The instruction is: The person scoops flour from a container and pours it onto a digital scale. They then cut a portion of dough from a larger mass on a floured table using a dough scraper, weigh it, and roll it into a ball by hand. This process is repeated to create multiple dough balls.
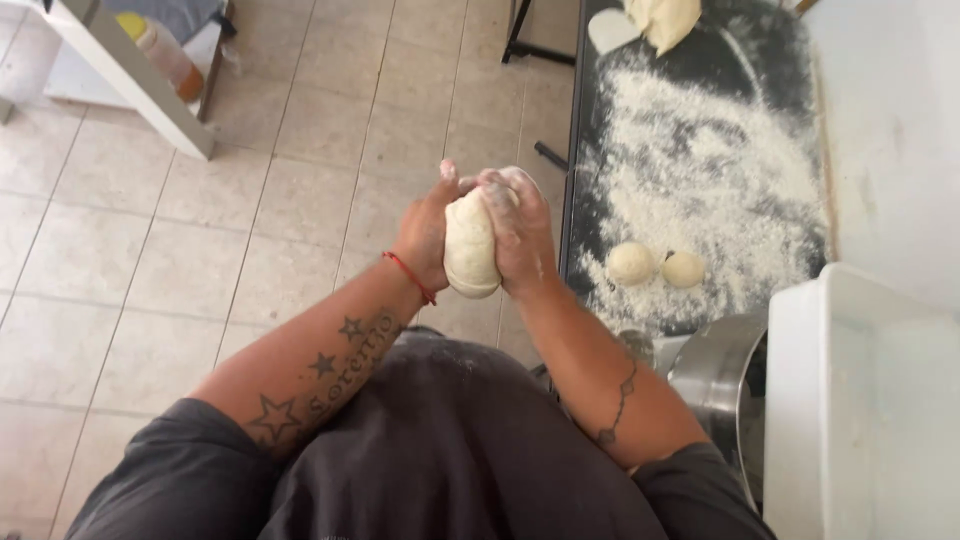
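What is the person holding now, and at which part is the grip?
A lump of dough, pressed between the left hand and right hand, which clasp its upper sides.

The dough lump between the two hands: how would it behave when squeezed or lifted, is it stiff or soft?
The dough lump probably yields softly: it bulges below the left hand and right hand. Flour on the fingers suggests stickiness. It likely sags if held loosely.

Left hand point(425, 235) and right hand point(520, 230) squeeze a dough lump point(470, 250) between them.
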